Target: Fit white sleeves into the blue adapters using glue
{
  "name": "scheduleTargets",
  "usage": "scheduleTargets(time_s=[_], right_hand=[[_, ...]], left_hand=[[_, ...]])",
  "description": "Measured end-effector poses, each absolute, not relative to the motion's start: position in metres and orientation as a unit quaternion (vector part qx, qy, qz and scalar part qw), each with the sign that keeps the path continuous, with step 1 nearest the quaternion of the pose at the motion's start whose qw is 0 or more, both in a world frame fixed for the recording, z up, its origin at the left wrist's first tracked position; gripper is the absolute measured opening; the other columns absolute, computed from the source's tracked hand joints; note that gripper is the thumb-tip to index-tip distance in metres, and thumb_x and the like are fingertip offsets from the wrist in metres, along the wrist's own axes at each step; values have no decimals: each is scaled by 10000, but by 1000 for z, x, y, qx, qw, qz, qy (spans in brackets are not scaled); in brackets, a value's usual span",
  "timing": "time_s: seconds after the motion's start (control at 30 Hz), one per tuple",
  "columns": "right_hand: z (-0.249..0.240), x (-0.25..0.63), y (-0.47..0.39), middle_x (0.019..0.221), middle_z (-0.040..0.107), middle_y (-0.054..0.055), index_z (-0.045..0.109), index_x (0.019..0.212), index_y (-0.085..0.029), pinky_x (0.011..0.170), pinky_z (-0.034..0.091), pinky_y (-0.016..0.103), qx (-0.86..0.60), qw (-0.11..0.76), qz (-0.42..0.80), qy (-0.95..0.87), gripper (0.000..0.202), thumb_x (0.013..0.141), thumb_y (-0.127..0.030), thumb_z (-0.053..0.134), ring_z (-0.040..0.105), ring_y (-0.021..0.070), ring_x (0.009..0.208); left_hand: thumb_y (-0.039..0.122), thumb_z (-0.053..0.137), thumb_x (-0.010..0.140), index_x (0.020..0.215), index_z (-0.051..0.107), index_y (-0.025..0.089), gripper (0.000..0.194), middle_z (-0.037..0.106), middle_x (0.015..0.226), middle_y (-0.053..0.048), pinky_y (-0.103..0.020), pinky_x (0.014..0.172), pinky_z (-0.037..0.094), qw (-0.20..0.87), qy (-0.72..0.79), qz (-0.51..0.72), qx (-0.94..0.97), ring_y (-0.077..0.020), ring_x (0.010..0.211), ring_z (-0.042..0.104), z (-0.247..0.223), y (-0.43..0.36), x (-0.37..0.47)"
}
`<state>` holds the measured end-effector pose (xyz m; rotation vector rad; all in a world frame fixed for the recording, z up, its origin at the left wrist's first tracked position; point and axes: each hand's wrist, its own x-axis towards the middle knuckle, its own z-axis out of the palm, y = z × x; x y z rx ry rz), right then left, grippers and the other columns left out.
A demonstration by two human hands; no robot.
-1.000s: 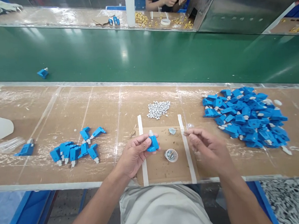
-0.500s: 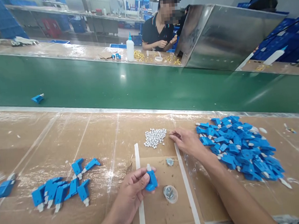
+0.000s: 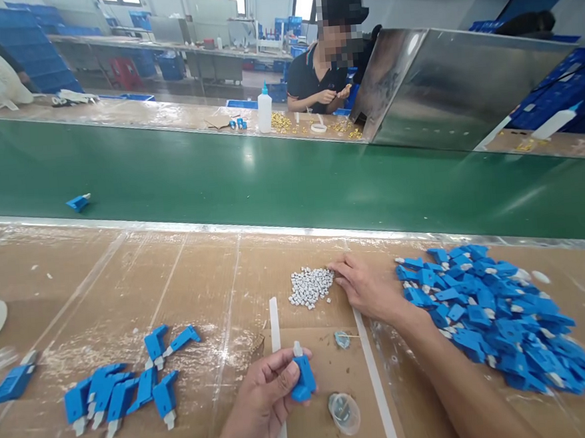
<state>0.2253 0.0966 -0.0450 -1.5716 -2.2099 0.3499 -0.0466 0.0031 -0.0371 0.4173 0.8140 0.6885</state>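
Observation:
A blue plastic part (image 3: 303,377) with a pale tip pointing up is held between the thumb and fingers of my left hand (image 3: 272,394). My right hand (image 3: 364,284) is at the right edge of a small pile of grey-white pieces (image 3: 310,287); its thumb and index finger are drawn together, and what they may hold is too small to make out. Below the pile are a bluish blob with a thin stick (image 3: 343,339) and a small clear cup (image 3: 345,413). To the right of my right forearm lies a large heap of blue parts (image 3: 494,311).
Several blue parts (image 3: 119,394) lie on the left of the cardboard-covered table (image 3: 188,306). Another blue part (image 3: 77,202) sits on the green belt (image 3: 169,167). Across it are a white bottle (image 3: 265,109), a metal panel (image 3: 458,87) and a seated person (image 3: 317,77).
The view has tilted up slightly, so the table things appear lower. My right hand's fingertips are now closer to the pile's right edge. My left hand still holds the blue part.

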Motion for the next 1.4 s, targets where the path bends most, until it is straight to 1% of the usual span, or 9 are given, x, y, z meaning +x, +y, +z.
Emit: scheduleTargets(time_s=[0.23, 0.43, 0.83, 0.9, 1.03, 1.1, 1.23, 1.33, 1.4], right_hand=[[-42, 224, 73, 991, 599, 94, 594, 1226, -181, 787, 528, 396, -546, 234, 161, -788, 300, 985, -100, 435, 618, 258, 900], [-30, 218, 47, 899, 618, 49, 609, 935, -208, 681, 482, 349, -536, 222, 187, -793, 155, 997, -141, 485, 606, 225, 795], [-50, 202, 48, 831, 621, 74, 599, 868, -225, 611, 473, 366, -550, 185, 101, -808, 230, 1018, -241, 426, 632, 253, 717], [-56, 202, 46, 778, 609, 81, 585, 824, -239, 523, 420, 359, -537, 200, 83, -815, 266, 1012, -287, 403, 618, 262, 651], [-70, 203, 51, 671, 568, 81, 554, 737, -259, 398, 156, 340, -529, 192, 17, -827, 293, 970, -370, 417, 483, 225, 437], [-68, 203, 54, 666, 560, 75, 548, 722, -249, 408, 150, 336, -529, 187, 28, -827, 285, 960, -354, 432, 474, 217, 437], [-35, 202, 45, 713, 600, 44, 588, 858, -221, 520, 407, 317, -550, 221, 213, -777, 260, 1005, -382, 446, 583, 217, 608], [-7, 195, 26, 693, 589, 11, 586, 874, -209, 526, 461, 269, -526, 339, 532, -571, 302, 991, -486, 556, 558, 168, 587], [5, 187, 10, 697, 577, 1, 600, 850, -198, 472, 430, 213, -478, 416, 634, -443, 307, 931, -486, 674, 521, 133, 564]], left_hand=[[339, 799, 807, 1061, 787, 156, 314, 674, 827, -81, -220, 705, 504, 840, 387, 330, 192, -154, 784, 649, -37, 3, -48], [328, 803, 807, 1073, 783, 158, 317, 697, 849, -85, -223, 721, 510, 839, 393, 329, 183, -157, 794, 668, -39, 1, -48], [362, 829, 777, 1035, 777, 123, 356, 685, 833, -89, -202, 681, 493, 844, 377, 339, 176, -144, 766, 667, -36, -3, -46], [395, 857, 735, 1006, 778, 105, 405, 671, 795, -86, -204, 655, 496, 846, 373, 343, 164, -140, 718, 667, -37, -8, -44], [445, 898, 650, 950, 780, 88, 480, 662, 773, -87, -234, 639, 524, 847, 366, 356, 147, -147, 658, 666, -43, -11, -41], [445, 903, 639, 953, 779, 81, 496, 666, 773, -90, -234, 633, 526, 845, 365, 361, 150, -152, 659, 671, -44, -9, -42], [388, 869, 713, 1006, 775, 80, 435, 686, 779, -98, -192, 633, 503, 842, 356, 368, 171, -143, 699, 679, -34, -4, -44], [332, 806, 801, 1070, 772, 117, 346, 706, 829, -100, -182, 655, 499, 852, 324, 358, 204, -145, 754, 686, -21, 4, -39], [309, 784, 826, 1084, 776, 142, 308, 711, 859, -93, -185, 664, 501, 859, 300, 350, 222, -138, 761, 675, -11, 8, -33]])
